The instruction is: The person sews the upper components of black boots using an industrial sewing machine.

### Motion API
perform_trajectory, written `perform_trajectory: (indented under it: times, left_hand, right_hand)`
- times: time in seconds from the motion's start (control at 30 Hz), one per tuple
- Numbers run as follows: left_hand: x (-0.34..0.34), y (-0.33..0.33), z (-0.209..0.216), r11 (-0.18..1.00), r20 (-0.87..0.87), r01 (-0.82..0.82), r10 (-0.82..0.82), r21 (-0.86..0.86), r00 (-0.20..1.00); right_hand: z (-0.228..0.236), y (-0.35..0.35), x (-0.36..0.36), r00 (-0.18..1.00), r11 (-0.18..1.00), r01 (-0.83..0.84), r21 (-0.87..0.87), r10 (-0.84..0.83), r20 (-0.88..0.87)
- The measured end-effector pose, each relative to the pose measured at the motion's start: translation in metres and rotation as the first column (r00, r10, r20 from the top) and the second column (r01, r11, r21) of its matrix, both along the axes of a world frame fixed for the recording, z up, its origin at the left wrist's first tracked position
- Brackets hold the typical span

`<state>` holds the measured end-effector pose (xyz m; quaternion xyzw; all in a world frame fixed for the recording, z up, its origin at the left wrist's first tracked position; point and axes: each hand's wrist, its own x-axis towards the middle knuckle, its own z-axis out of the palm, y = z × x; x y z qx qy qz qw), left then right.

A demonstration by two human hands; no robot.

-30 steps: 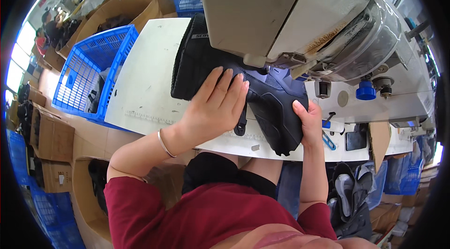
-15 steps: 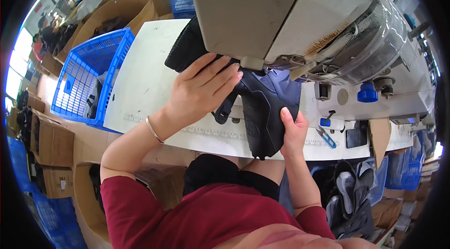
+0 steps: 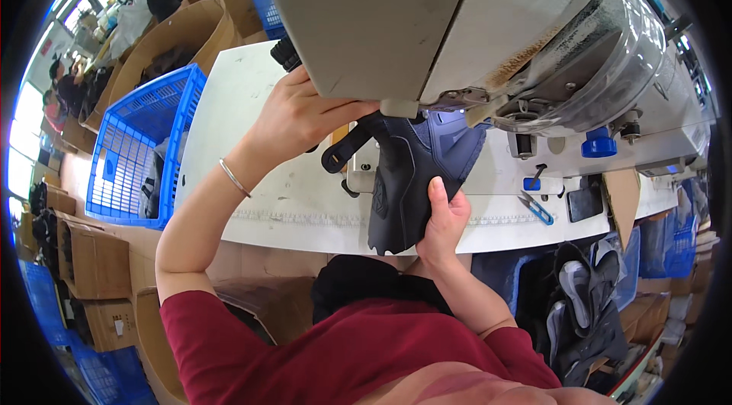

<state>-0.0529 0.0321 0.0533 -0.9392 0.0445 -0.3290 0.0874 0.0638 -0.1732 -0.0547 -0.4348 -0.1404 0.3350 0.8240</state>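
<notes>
Now, in the head view, gripping the dark boot (image 3: 402, 184) at its lower right edge with the right hand (image 3: 445, 226), partly beneath the sewing machine head (image 3: 366, 24) and over the white bench (image 3: 305, 195). Resting the left hand (image 3: 293, 115) on it beside the strap (image 3: 345, 150), fingertips partly hidden; cannot tell whether clenched.

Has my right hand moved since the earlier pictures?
Yes, your right hand has moved left, farther from the blue scissors lying on the white table.
</notes>
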Motion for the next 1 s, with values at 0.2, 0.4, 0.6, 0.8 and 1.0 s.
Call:
perform_trajectory:
  times: [0.2,0.4,0.6,0.8,1.0]
  left_hand:
    - [0.004,0.008,-0.004,0.999,0.021,-0.02,0.021,-0.04,1.0]
    - [0.0,-0.109,-0.049,0.886,-0.066,-0.285,0.28,-0.366,0.958]
    - [0.001,-0.156,-0.104,0.876,0.155,-0.308,0.385,-0.372,0.91]
    - [0.002,-0.153,-0.102,0.886,0.223,-0.272,0.371,-0.375,0.901]
    - [0.001,-0.152,-0.107,0.892,0.213,-0.286,0.373,-0.35,0.903]
  right_hand:
    - [-0.001,0.009,-0.013,0.994,0.997,0.076,0.001,-0.076,0.075]
    - [-0.024,-0.012,0.039,0.76,0.947,0.319,0.028,-0.273,0.59]
    - [0.047,0.007,0.087,-0.117,0.955,0.296,0.005,0.031,0.993]
    - [0.043,0.018,0.1,-0.326,0.931,0.307,0.2,-0.094,0.941]
    - [0.05,0.018,0.103,-0.376,0.94,0.281,0.195,-0.079,0.923]
